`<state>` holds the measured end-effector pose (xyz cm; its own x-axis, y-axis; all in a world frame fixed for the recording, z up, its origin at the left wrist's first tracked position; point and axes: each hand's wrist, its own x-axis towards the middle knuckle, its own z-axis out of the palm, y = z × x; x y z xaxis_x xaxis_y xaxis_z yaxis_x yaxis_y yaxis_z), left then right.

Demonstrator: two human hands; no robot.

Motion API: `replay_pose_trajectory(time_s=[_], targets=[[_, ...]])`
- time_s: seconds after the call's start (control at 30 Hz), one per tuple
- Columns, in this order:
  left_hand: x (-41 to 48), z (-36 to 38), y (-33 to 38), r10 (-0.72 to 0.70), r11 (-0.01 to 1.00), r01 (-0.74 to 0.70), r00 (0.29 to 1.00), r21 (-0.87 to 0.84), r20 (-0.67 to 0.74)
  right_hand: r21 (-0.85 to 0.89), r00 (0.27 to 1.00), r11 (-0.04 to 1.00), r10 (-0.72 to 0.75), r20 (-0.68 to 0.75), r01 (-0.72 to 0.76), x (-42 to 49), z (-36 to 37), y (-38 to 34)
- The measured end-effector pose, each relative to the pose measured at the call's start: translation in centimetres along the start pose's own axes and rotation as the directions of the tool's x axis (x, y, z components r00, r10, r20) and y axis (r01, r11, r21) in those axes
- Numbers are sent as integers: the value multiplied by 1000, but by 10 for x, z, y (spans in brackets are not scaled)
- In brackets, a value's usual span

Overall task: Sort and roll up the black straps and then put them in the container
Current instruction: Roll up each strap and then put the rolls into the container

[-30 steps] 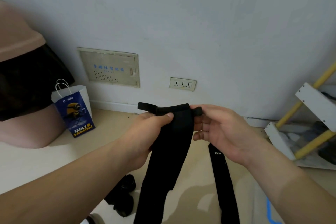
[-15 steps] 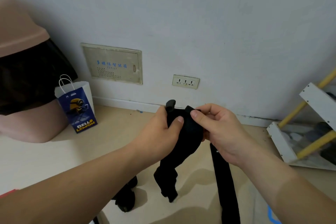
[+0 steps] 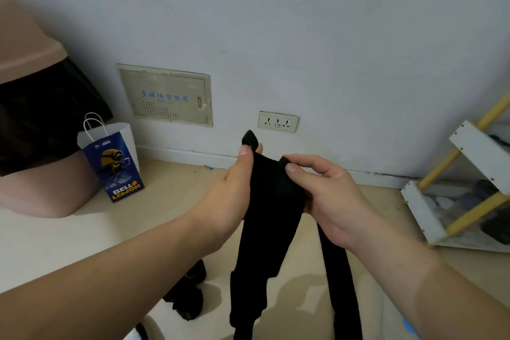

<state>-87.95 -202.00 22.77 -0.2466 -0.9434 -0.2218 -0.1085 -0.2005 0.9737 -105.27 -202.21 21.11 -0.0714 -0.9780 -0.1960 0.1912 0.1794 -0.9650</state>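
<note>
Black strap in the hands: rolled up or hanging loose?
Loose: the black strap hangs long below the left hand and right hand, which pinch its top.

Left grip [image 3: 234,188] and right grip [image 3: 328,196] close together, both pinching

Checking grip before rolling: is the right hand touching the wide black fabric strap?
Touching. Head view: the right hand pinches the wide black fabric strap at its top edge.

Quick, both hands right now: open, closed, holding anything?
Left hand: closed, pinching the top end of the black strap.
Right hand: closed, gripping the same strap right beside it.
</note>
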Motion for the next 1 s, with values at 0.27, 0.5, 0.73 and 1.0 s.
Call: replay_pose_trajectory(time_s=[0.27,0.5,0.73,1.0], targets=[[12,0,-12,247,928,-199,962,315,-120,-99,998,994,-43,36,46,-1,2,-2],[16,-1,-20,266,893,-208,960,399,-93,-192,992,974,-107,61,117,-1,4,5],[18,-1,-22,323,857,-250,942,451,-92,-245,992,961,-129,19,129,-6,9,1],[17,1,-19,360,842,-284,929,458,-85,-193,980,961,-199,7,197,-11,16,-1]])
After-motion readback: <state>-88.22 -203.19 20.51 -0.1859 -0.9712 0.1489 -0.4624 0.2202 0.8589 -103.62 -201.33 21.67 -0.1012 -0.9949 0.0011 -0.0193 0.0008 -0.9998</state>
